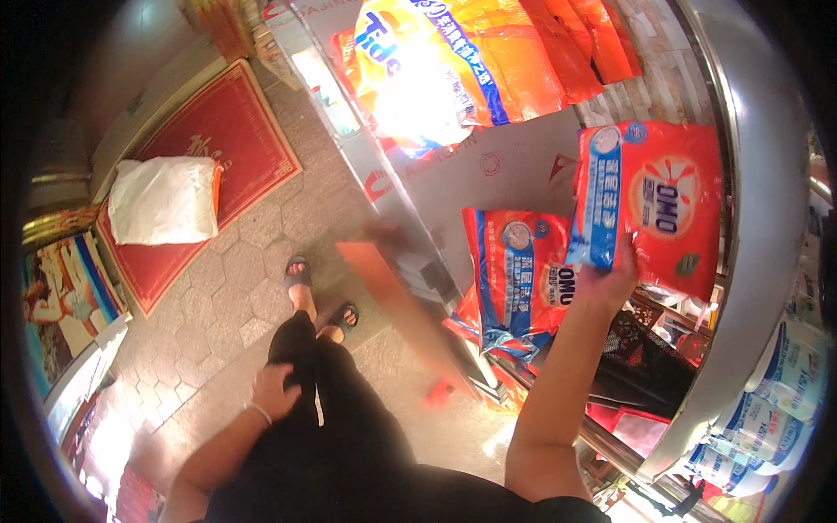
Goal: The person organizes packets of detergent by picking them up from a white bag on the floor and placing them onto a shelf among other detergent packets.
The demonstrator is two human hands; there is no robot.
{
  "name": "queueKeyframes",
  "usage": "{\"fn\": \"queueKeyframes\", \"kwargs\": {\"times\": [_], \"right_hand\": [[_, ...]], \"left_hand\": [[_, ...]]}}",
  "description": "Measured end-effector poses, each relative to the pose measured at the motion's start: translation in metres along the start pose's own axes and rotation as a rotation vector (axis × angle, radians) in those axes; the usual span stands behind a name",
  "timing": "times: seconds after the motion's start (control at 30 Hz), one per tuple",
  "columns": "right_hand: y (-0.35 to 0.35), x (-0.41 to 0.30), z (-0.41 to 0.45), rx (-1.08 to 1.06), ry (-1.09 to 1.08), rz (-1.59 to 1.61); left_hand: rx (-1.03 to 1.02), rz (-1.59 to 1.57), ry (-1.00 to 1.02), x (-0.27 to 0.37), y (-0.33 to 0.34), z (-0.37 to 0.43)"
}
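Note:
My right hand (611, 281) grips the lower left edge of a red OMO detergent bag (677, 189) at the right, above the counter. Just left of it, a second red OMO detergent bag (516, 268) rests by the counter's near end, partly behind my right hand. My left hand (274, 391) hangs over my dark trouser leg with fingers loosely curled and nothing in it; a thin bracelet circles the wrist. Large orange Tide detergent bags (510, 59) lie along the far part of the counter, glare washing out part of the front one.
On the left, a white plastic bag (165, 201) lies on a red doormat (255, 118) over hexagonal paving. A blurred orange-red board or panel (405, 314) slants beside the counter's edge. White and blue packages (762, 425) stand at the lower right, beyond a metal frame (762, 196).

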State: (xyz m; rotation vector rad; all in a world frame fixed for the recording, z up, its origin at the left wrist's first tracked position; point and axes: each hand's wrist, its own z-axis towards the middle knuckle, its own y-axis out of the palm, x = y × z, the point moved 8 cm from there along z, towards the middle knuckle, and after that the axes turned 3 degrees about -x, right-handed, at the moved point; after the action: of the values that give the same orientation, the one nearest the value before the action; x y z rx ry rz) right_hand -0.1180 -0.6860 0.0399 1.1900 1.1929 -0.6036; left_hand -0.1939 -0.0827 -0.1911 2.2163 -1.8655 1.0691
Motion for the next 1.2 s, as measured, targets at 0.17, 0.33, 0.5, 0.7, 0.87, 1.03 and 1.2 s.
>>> {"fn": "queueKeyframes", "kwargs": {"times": [0.17, 0.33, 0.5, 0.7, 0.87, 1.03, 1.2], "right_hand": [[0.006, 0.011, 0.119, -0.020, 0.042, -0.076], [0.003, 0.048, 0.176, -0.176, 0.162, -0.066], [0.008, 0.061, 0.212, -0.191, 0.177, -0.108], [-0.038, 0.085, 0.248, 0.047, 0.353, -0.672], [-0.062, 0.077, 0.300, -0.003, 0.255, -0.602], [-0.070, 0.070, 0.322, -0.136, -0.009, -0.795], [-0.043, 0.087, 0.283, -0.458, -0.065, -0.948]], "left_hand": [[-0.190, 0.381, -0.155, 0.020, 0.015, 0.004], [-0.143, 0.378, -0.136, 0.031, 0.012, 0.020], [-0.083, 0.332, -0.137, 0.040, 0.002, 0.026], [-0.095, 0.341, -0.162, 0.040, 0.004, 0.027], [-0.053, 0.317, -0.122, 0.043, 0.005, 0.029], [-0.065, 0.322, -0.133, 0.036, 0.005, 0.027], [-0.090, 0.317, -0.147, 0.030, 0.002, 0.027]]}}
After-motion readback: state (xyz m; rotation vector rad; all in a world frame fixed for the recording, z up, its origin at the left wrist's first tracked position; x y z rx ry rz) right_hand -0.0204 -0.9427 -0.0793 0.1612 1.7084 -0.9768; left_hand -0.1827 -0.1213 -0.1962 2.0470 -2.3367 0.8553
